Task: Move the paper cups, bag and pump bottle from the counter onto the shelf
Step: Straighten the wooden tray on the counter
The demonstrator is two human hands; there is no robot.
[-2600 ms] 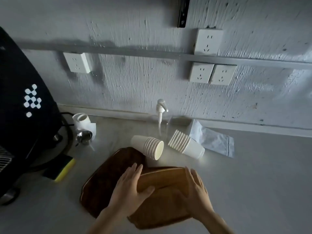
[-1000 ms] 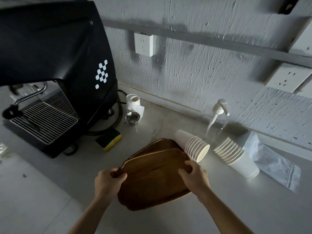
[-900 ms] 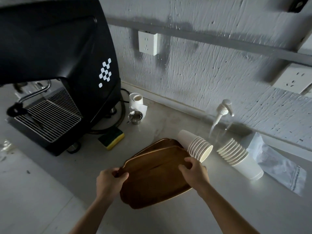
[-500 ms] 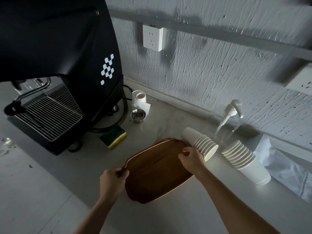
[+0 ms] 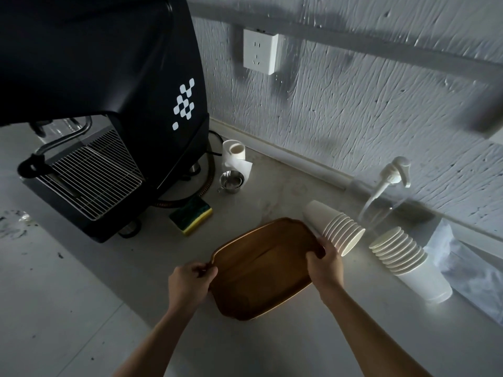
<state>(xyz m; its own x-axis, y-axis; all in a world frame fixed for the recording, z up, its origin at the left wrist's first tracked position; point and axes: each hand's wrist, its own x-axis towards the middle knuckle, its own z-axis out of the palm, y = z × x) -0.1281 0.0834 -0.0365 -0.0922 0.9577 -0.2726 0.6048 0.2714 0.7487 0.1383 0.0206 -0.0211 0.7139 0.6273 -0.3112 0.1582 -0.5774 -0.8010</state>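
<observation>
A brown wooden tray [image 5: 261, 268] lies on the grey counter [image 5: 299, 344]. My left hand [image 5: 190, 284] grips its left end and my right hand [image 5: 324, 265] grips its right end. Two stacks of white paper cups lie on their sides to the right: one stack [image 5: 334, 227] touches the tray's far right corner, the other [image 5: 408, 265] lies farther right. A clear pump bottle [image 5: 386, 197] with a white pump head stands behind them by the wall. A translucent bag [image 5: 468, 265] lies at the right edge, partly cut off.
A black coffee machine [image 5: 103, 104] with a wire drip grate fills the left. By it lie a green and yellow sponge [image 5: 192, 216], a small metal cup [image 5: 231, 182] and a white paper roll [image 5: 234, 153]. A wall socket [image 5: 260, 51] sits above.
The upper tray has been shifted left and back until it sits squarely on the lower one, so only one tray outline shows. Both hands moved to the tray's ends. My view swung left.
</observation>
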